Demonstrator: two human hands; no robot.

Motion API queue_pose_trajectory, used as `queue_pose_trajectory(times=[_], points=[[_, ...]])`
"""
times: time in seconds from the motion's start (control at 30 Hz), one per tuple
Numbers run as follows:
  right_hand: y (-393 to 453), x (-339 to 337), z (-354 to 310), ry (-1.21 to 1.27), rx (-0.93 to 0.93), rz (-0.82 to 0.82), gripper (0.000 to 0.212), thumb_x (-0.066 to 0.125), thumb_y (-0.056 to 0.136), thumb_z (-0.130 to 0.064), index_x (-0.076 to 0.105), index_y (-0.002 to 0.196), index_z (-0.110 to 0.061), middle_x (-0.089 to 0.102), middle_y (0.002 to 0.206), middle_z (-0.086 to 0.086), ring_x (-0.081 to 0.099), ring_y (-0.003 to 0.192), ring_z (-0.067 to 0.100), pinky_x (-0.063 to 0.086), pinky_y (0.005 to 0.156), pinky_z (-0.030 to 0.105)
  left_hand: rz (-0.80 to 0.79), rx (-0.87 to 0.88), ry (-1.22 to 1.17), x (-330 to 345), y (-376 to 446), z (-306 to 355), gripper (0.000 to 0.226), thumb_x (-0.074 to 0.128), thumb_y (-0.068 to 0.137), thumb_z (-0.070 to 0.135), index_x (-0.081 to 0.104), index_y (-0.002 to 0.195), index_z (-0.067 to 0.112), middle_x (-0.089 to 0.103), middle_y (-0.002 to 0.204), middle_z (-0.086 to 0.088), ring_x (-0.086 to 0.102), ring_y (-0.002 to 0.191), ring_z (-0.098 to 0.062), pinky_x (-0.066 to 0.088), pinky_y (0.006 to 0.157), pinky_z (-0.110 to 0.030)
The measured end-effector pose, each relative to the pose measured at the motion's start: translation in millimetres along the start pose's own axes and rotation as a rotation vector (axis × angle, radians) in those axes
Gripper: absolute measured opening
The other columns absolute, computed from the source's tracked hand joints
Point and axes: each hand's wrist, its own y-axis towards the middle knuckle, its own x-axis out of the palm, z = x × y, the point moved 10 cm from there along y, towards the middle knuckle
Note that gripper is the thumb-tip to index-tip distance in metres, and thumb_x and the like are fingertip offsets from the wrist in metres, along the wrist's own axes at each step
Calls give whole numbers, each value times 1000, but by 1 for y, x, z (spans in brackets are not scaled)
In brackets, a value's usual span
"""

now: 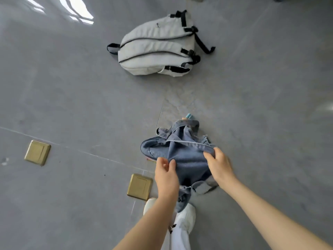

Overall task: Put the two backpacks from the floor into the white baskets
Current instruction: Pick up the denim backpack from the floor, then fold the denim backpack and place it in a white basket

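Observation:
A blue denim backpack (182, 150) is crumpled low in the middle of the view, just above the grey floor. My left hand (166, 175) pinches its fabric on the left side. My right hand (218, 165) grips its right edge near the zip. A light grey backpack (155, 47) with black straps and zips lies flat on the floor further ahead, apart from both hands. No white basket is in view.
Two brass floor socket covers sit to the left, one (37, 152) further out and one (139, 186) close to my left wrist. My white shoe (185, 219) and trouser leg are below the denim backpack. Grey floor (261, 105) spreads all around.

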Motion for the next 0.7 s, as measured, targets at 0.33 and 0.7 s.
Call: queue_pose_trajectory(times=[0.33, 0.7], points=[[-174, -176, -139, 371, -104, 45, 17, 53, 94, -22, 67, 97, -14, 72, 99, 10, 66, 97, 28, 52, 90, 48, -118, 393, -62, -46, -205, 234, 20, 52, 98, 19, 45, 81, 14, 49, 72, 1, 43, 65, -8, 40, 62, -21], [-283, -306, -264, 809, -138, 118, 19, 51, 97, -16, 69, 90, -16, 73, 99, 13, 68, 101, 32, 52, 93, 52, -162, 579, -78, -64, -327, 415, 19, 54, 97, 21, 50, 79, 19, 51, 73, 0, 47, 69, -6, 42, 67, -23]])
